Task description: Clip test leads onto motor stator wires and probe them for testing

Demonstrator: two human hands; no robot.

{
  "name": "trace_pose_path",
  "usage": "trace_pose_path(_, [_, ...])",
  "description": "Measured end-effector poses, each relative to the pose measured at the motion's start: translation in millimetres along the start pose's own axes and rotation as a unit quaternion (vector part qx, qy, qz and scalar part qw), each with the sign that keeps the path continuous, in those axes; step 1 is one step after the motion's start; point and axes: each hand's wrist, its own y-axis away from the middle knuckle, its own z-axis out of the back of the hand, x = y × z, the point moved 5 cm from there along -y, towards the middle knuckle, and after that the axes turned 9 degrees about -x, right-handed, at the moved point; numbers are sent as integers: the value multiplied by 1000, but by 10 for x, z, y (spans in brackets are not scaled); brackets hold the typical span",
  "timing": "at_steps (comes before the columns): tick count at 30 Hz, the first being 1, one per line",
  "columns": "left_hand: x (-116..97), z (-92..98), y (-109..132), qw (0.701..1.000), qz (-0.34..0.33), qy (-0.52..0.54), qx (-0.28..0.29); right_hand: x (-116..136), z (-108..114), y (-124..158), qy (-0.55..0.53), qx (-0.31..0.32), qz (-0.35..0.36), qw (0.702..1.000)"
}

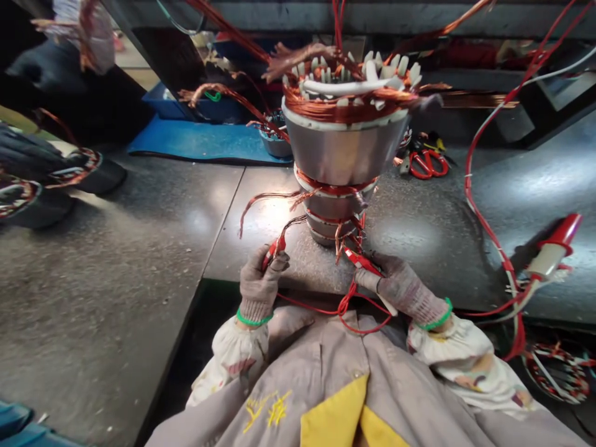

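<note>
Before me stands a stack of motor stators (pixel 347 149), steel cores with copper windings and white slot sleeves. My left hand (pixel 261 279), in a grey knitted glove, is closed around a red crocodile clip (pixel 274 249). Its tip is at a copper lead (pixel 294 222) from the lower stators. My gloved right hand (pixel 400 282) grips another red crocodile clip (pixel 363 262), pointing at a short copper lead (pixel 338 239) near the base. A thin red cable (pixel 344 307) loops between the hands. Something pale sticks out beneath my right hand; its kind is unclear.
Red-handled scissors (pixel 426 164) lie behind the stack at right. A red and white plug (pixel 556 248) hangs near thick cables (pixel 479 211). More stators (pixel 95 171) and a co-worker's dark gloved hand (pixel 28 152) are at left. A blue mat (pixel 186 139) lies behind.
</note>
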Motion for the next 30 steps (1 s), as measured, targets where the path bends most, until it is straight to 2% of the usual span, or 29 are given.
trace_pose_path(3, [10,27,-3,1000,-3,-1,-4,23,72,23,5,10,18,1000])
trace_pose_path(5, [-4,11,-1,1000,1,11,-12,-9,176,15,-10,25,25,999])
trace_pose_path(6, [-16,-5,0,1000,4,22,-18,-35,251,-18,-21,12,27,999])
trace_pose_path(7, [-31,-25,0,999,7,35,-26,-66,336,-77,-21,-21,25,999])
trace_pose_path(10, [-86,-95,-1,996,5,68,-55,-138,538,-365,71,-188,5,980])
trace_pose_path(12, [-117,-137,-4,994,-3,78,-72,-130,512,-631,127,-238,-2,963])
trace_pose_path(16, [-122,-180,-25,991,18,90,-93,-98,329,-1179,71,-234,1,970])
trace_pose_path(19, [-98,-179,-43,988,57,106,-97,-116,297,-1410,22,-240,-24,970])
trace_pose_path(24, [-19,-146,-65,976,110,155,-104,-35,313,-1475,-41,-224,-16,974])
trace_pose_path(30, [85,-123,-111,973,117,176,-97,41,268,-1534,-103,-207,4,973])
